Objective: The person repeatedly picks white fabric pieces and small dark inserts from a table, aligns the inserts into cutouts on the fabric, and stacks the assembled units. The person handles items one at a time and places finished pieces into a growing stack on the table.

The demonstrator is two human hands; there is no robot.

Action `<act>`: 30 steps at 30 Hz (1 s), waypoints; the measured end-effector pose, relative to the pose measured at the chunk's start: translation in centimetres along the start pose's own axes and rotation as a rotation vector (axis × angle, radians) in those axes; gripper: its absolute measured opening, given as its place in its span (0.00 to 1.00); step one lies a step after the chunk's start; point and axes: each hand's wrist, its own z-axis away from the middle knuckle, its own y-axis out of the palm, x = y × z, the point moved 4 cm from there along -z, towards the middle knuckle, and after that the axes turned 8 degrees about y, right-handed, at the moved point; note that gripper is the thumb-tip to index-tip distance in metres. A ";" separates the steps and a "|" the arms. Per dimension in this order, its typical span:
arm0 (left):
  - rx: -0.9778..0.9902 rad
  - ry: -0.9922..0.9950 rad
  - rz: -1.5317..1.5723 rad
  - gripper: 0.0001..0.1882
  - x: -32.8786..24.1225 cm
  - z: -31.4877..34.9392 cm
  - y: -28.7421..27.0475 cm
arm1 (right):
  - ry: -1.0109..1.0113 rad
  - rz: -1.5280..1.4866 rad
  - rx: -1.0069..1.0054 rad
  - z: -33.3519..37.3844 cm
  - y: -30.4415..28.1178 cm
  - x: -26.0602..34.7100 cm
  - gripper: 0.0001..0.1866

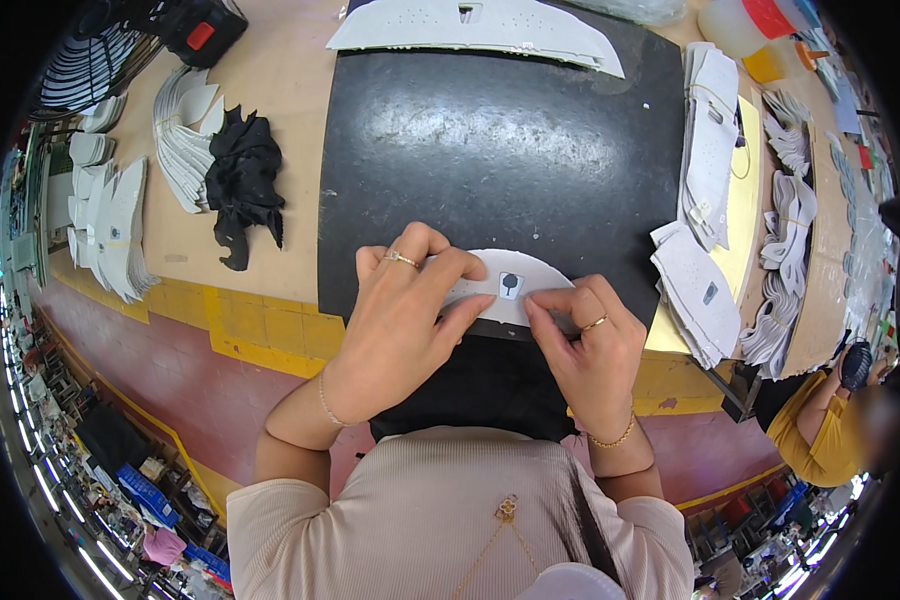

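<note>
A white half-moon piece of sheet material (533, 275) lies at the near edge of the black mat (450, 190). In its middle sits a small pale patch (510, 286) with a dark rounded mark. My left hand (400, 310) bends over the piece's left part, thumb and index finger closed on it beside the patch. On the other side my right hand (595, 345) pinches the piece's lower edge, its fingertips close to the patch. Fingers cover both ends of the piece. At the mat's far edge rests a larger stack of white curved pieces (540, 35) with a small cutout.
Bundles of white pieces (182, 150) and a crumpled black cloth (243, 170) lie left. Right of the mat are more white stacks (705, 290), a yellow sheet (745, 200) and tied bundles (790, 230). A fan (90, 60) stands far left; a person in yellow (815, 430) is at right.
</note>
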 end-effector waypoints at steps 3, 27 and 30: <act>0.006 0.034 -0.017 0.12 -0.1 -0.1 -0.1 | 0.003 0.005 0.011 0.0 -0.1 0.0 0.08; 0.024 0.047 -0.019 0.11 -0.1 -0.4 -0.2 | -0.018 0.025 -0.001 -0.1 0.1 0.0 0.08; 0.021 0.034 -0.016 0.12 0.0 -0.3 -0.1 | -0.013 0.032 0.001 -0.2 0.1 0.1 0.08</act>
